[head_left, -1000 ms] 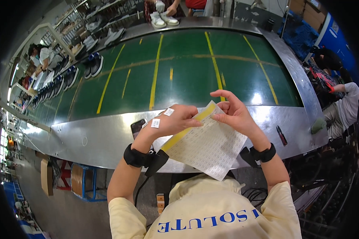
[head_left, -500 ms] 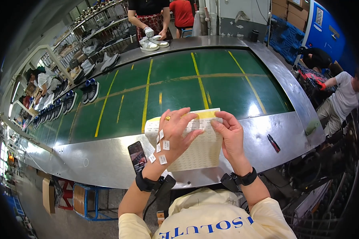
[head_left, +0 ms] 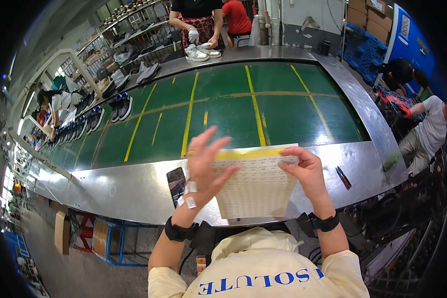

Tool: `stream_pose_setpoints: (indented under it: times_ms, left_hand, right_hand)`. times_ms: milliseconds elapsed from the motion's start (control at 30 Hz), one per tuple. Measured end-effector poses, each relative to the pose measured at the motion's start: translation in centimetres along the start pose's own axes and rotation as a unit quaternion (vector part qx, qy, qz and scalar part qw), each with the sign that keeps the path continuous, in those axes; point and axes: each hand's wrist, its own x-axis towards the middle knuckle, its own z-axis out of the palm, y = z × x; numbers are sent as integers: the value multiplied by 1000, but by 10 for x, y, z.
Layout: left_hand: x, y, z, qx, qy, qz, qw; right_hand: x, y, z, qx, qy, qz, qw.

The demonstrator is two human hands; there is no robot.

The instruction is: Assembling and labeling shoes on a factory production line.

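A pale sheet of small printed stickers (head_left: 256, 193), with a yellow band along its top, is held up over the steel edge of the table. My right hand (head_left: 310, 174) pinches its upper right corner between thumb and fingers. My left hand (head_left: 203, 166), blurred by motion, is beside the sheet's left part, fingers spread apart. Small white stickers (head_left: 190, 202) cling to the back of that hand and near the wrist. Close by my left wrist lies a phone (head_left: 176, 181), partly covered by the hand.
A green conveyor belt (head_left: 223, 111) with yellow lines runs beyond the steel edge (head_left: 129, 193). Dark shoes (head_left: 120, 108) stand along its left. Red-and-black pliers (head_left: 343, 178) lie at right. A co-worker handles white shoes (head_left: 197, 53) across the table; another person (head_left: 429, 124) is at far right.
My left hand has moved left off the sheet's top edge, its fingers spreading. The right hand and sheet have shifted slightly right and down in view.
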Motion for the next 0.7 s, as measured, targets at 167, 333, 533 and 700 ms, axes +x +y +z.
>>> stream_pose_setpoints:
  times_ms: [167,333,533,700]
  left_hand:
    - [-24,-10,-2,-410,-26,-240,880]
    - [-24,0,-5,-448,9,-254,857]
    - [-24,17,-20,-419,8,-271,867]
    - [-33,16,-27,-297,-56,-325,896]
  right_hand:
    - [-6,-6,-10,73,20,15,997]
    - [-5,-9,-14,39,56,32,997]
    - [-3,-15,-21,-33,19,33,999]
    - [-4,-19,-20,-57,-10,45,997]
